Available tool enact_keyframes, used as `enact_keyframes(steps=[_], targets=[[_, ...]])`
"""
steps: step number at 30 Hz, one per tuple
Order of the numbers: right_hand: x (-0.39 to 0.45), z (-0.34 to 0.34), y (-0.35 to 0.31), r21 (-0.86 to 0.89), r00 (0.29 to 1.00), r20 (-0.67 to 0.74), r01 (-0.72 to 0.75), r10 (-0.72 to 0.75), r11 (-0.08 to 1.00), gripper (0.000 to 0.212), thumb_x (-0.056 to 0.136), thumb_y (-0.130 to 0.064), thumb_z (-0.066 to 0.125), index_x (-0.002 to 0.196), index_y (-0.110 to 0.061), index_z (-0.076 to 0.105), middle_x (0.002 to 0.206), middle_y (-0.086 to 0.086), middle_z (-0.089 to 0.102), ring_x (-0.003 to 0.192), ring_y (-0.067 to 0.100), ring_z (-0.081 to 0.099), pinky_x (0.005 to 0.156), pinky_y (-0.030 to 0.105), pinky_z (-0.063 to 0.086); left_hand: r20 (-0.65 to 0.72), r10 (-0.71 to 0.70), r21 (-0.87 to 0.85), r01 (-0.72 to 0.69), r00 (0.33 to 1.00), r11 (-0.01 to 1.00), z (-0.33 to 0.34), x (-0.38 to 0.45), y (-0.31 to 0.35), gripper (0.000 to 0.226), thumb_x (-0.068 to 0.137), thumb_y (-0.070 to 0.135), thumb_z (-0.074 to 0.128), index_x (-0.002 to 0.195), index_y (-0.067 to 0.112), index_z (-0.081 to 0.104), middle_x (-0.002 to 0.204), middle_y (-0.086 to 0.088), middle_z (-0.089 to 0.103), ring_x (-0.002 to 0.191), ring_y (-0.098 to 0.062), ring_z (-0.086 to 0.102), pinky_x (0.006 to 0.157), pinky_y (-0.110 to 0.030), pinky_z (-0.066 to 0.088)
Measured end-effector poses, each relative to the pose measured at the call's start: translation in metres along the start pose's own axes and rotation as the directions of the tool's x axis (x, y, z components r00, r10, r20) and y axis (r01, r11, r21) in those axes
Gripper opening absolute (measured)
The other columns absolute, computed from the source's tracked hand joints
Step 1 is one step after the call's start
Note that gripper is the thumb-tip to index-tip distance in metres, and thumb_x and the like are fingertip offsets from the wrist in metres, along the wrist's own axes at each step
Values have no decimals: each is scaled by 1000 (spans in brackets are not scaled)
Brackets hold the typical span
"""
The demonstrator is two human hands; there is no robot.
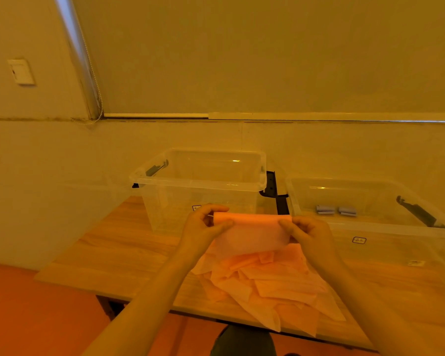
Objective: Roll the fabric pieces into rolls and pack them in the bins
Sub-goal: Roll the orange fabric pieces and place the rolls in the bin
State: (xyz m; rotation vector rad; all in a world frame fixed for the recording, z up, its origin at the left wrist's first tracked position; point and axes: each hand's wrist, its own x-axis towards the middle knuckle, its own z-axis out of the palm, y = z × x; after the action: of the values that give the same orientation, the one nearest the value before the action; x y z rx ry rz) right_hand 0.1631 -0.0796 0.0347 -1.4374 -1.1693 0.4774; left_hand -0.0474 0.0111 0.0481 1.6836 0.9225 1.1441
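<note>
Two grey rolls (335, 210) lie packed in my right bin (370, 227); both hands' fingers (222, 224) pinch a half-rolled pink sheet (252, 232), its pile (267, 281) unrolled on the table (100, 253).

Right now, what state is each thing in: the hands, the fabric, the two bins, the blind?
Left hand: grip closed on the left end of the pink fabric piece.
Right hand: grip closed on its right end.
Pink fabric piece: top edge partly rolled, rest hanging, held above the table.
Fabric pile: loose, unrolled, on the table.
Left bin: lid off, looks empty.
Right bin: lid off, two grey rolls inside.
Blind: drawn down.
</note>
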Motion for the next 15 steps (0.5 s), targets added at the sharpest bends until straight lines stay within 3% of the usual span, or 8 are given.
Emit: enact_keyframes(steps=[7, 11, 15], targets=[[-2, 2, -5, 19, 1000, 23, -7, 7, 1000, 12, 90, -24, 58, 91, -35, 61, 91, -8, 65, 84, 9, 62, 58, 17, 52, -5, 3, 29, -3, 1000, 1000, -3, 0, 0, 27, 77, 14, 75, 92, 33, 64, 102, 12, 62, 93, -12, 62, 80, -37, 57], [-2, 2, -4, 23, 999, 27, -29, 28, 999, 31, 88, -26, 62, 117, -33, 55, 96, -10, 65, 89, 7, 60, 69, 23, 54, -22, -8, 19, 9, 1000, 1000, -4, 1, -3, 26, 76, 14, 76, 92, 32, 64, 104, 8, 63, 96, -13, 62, 83, -37, 56], [-3, 2, -8, 42, 998, 55, -39, 36, 998, 33, 80, -13, 71, 106, -29, 60, 95, -10, 63, 87, 3, 60, 54, 12, 50, -18, -11, -5, 11, 1000, 1000, -4, 1, -4, 27, 76, 10, 76, 94, 28, 65, 104, 7, 64, 97, -14, 62, 83, -36, 56]])
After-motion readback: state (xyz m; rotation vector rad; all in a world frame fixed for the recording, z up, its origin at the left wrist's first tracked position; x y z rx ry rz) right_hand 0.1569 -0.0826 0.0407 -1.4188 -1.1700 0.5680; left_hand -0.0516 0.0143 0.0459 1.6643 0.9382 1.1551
